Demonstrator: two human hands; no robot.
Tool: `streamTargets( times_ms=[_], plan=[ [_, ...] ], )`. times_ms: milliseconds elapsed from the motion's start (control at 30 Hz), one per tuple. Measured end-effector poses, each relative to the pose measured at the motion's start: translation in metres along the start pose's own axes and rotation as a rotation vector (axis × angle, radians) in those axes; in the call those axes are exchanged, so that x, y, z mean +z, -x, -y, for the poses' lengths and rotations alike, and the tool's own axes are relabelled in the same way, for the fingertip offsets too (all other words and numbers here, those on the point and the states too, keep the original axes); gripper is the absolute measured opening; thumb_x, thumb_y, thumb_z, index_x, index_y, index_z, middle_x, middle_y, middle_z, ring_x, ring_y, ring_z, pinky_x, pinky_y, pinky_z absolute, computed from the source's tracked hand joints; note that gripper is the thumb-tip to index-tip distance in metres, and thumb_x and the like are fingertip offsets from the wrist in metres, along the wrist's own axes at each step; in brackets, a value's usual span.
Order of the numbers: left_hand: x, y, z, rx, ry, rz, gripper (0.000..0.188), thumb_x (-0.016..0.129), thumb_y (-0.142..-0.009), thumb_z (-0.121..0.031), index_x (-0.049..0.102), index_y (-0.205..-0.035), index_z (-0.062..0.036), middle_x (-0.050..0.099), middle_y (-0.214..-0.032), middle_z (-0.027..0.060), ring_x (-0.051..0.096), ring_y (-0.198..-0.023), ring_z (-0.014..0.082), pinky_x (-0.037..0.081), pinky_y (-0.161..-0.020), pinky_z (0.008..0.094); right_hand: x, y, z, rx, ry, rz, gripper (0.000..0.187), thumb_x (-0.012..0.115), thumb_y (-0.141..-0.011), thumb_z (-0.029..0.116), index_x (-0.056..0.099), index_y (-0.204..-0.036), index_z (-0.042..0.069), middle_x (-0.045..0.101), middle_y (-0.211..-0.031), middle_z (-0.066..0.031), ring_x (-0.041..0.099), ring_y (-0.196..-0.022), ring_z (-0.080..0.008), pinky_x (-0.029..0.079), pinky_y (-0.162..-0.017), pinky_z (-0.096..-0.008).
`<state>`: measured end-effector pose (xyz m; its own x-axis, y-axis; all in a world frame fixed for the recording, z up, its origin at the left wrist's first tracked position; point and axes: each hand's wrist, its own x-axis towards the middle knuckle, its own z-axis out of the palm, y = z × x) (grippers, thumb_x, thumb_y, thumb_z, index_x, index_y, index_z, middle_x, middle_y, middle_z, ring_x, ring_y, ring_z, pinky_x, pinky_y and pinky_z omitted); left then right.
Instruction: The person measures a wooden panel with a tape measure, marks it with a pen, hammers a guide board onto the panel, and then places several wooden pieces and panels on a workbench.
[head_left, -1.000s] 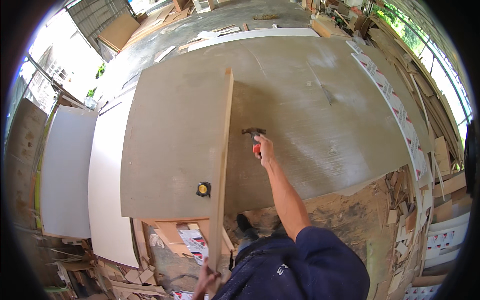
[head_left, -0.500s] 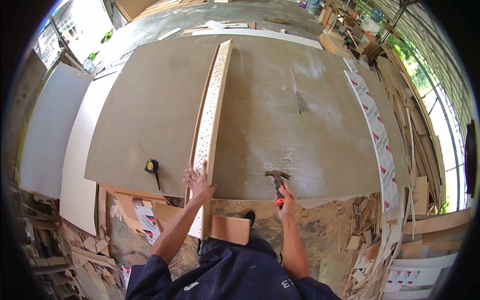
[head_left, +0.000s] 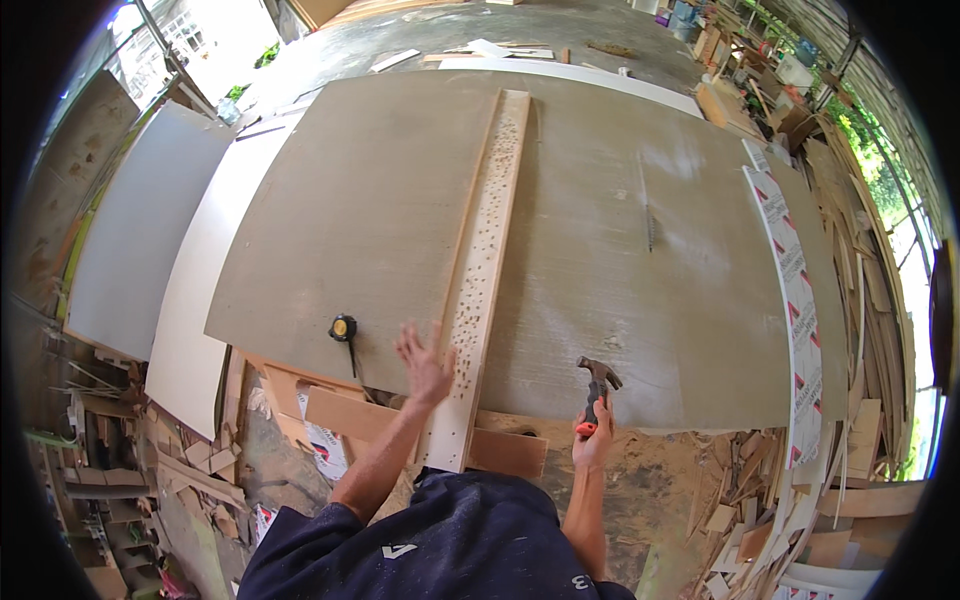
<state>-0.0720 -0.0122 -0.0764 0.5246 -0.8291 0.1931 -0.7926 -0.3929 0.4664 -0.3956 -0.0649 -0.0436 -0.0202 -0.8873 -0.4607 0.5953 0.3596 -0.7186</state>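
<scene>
A long, narrow pale board [head_left: 484,250], its face speckled with many small dark marks, lies lengthwise across the large greyish-brown table [head_left: 620,320]. I cannot tell whether the marks are holes or nail heads. My left hand [head_left: 428,368] is open with fingers spread, at the board's left edge; whether it touches is unclear. A short brown plank [head_left: 508,452] sits crosswise at the board's near end, close to my body. To the right, my right hand [head_left: 593,436] is closed around the handle of a claw hammer [head_left: 598,380], head pointing away from me.
A black and yellow tape measure [head_left: 343,328] rests left of my left hand. Printed white strips [head_left: 792,300] line the table's right side. Large pale sheets [head_left: 150,230] lean at left. Wood offcuts [head_left: 740,480] are heaped right of me, with stacked boards [head_left: 870,290] beyond.
My view has swung left. My left hand has come off the board's face to its left edge. The board shows more of its speckled face. The hammer stays in my right hand.
</scene>
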Motion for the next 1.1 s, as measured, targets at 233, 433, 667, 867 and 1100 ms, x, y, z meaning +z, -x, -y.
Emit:
streamTargets(
  times_ms=[233, 433, 667, 867, 1100],
  plan=[
    [-0.073, -0.080, 0.143, -0.543, -0.261, 0.069, 0.081, 0.079, -0.081, -0.038, 0.046, -0.146, -0.0036, 0.029, -0.152, 0.0363, 0.028, -0.143, 0.0479, 0.028, -0.115, 0.0561, 0.054, -0.001, -0.043, 0.106, 0.140, 0.253, 0.058, 0.066, -0.094, 0.019, 0.048, -0.147, 0.007, 0.058, -0.087, 0.0015, 0.055, -0.064, -0.0071, 0.045, -0.051, -0.0218],
    [-0.095, -0.096, 0.196, -0.504, 0.026, -0.092, 0.070, 0.083, -0.080, -0.029, 0.055, -0.135, 0.0029, 0.058, -0.130, 0.0262, 0.057, -0.119, 0.0389, 0.047, -0.100, 0.0430, 0.131, 0.005, -0.075, 0.239, 0.359, 0.567, 0.064, 0.059, -0.099, 0.023, 0.034, -0.156, 0.007, 0.060, -0.087, -0.0005, 0.055, -0.065, -0.0064, 0.047, -0.057, -0.0220],
    [-0.156, -0.112, 0.164, -0.515, 0.900, -0.439, 0.053, 0.081, -0.086, -0.024, 0.061, -0.125, 0.0055, 0.069, -0.104, 0.0097, 0.064, -0.097, 0.0161, 0.051, -0.088, 0.0303, 0.222, -0.012, -0.183, 0.236, 0.585, 0.889, 0.067, 0.054, -0.103, 0.032, 0.027, -0.156, 0.001, 0.057, -0.088, -0.0015, 0.059, -0.073, -0.0107, 0.049, -0.066, -0.0270],
    [-0.167, -0.097, 0.123, -0.570, 1.048, -0.455, 0.043, 0.078, -0.089, -0.020, 0.063, -0.124, 0.0022, 0.069, -0.105, 0.0066, 0.064, -0.093, 0.0125, 0.050, -0.084, 0.0257, 0.274, -0.020, -0.237, 0.118, 0.932, 0.992, 0.070, 0.052, -0.104, 0.040, 0.028, -0.155, 0.000, 0.062, -0.096, -0.0155, 0.063, -0.085, -0.0248, 0.050, -0.078, -0.0359],
    [-0.146, -0.075, 0.069, -0.479, 1.128, -0.173, 0.040, 0.077, -0.089, -0.013, 0.066, -0.124, 0.0022, 0.069, -0.099, 0.0031, 0.063, -0.087, 0.0080, 0.049, -0.078, 0.0201, 0.256, -0.015, -0.216, -0.712, 1.583, 0.952, 0.080, 0.069, -0.092, 0.040, 0.034, -0.153, 0.002, 0.040, -0.146, -0.0237, 0.054, -0.126, -0.0332, 0.048, -0.101, -0.0411]
  ],
)
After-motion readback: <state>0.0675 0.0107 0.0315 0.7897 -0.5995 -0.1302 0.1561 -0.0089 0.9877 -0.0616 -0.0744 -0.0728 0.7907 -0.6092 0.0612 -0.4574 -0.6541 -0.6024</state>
